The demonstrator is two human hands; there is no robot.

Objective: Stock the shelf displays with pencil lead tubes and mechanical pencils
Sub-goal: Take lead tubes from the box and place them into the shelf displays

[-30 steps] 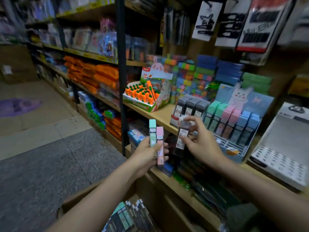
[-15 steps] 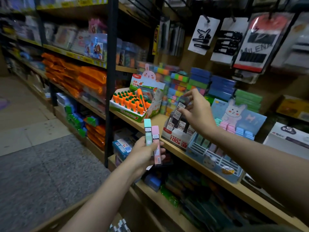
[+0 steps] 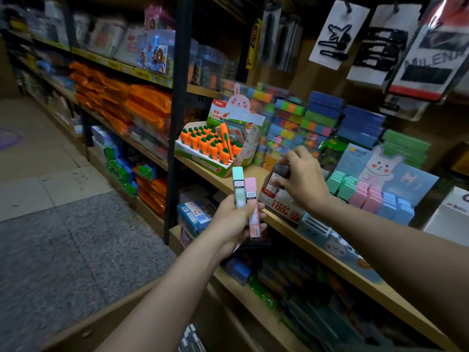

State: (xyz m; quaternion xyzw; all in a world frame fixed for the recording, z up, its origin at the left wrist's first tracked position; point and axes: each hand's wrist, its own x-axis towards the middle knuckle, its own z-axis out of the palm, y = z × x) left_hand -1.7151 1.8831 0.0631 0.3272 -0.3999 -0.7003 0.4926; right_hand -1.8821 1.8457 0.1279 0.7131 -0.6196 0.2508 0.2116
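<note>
A mint tube [image 3: 238, 190] and a pink tube [image 3: 252, 209] stand upright side by side in the left hand [image 3: 234, 226], whose fingers curl round their lower halves; the pink one sits lower and to the right, its bottom end showing below the fingers. Both are held out in front of the wooden shelf [image 3: 284, 226], near its front edge. Just right of them the right hand [image 3: 303, 182] reaches over a red-and-white box [image 3: 281, 204] on the shelf, fingers bent down and pinching the top of a dark tube [image 3: 276, 177] that stands in the box. Right of that box a blue bunny display [image 3: 396, 179] holds rows of mint, pink and blue tubes in steps. Left of the box sits a carrot box [image 3: 215, 151] full of orange carrot-shaped pieces with green tops. Behind these, stacks of coloured blocks [image 3: 312, 123] rise against the back wall, and hair-clip cards [image 3: 337, 34] hang above. A black post [image 3: 177, 123] splits the shelving; orange packs [image 3: 142, 105] fill the bay to its left
</note>
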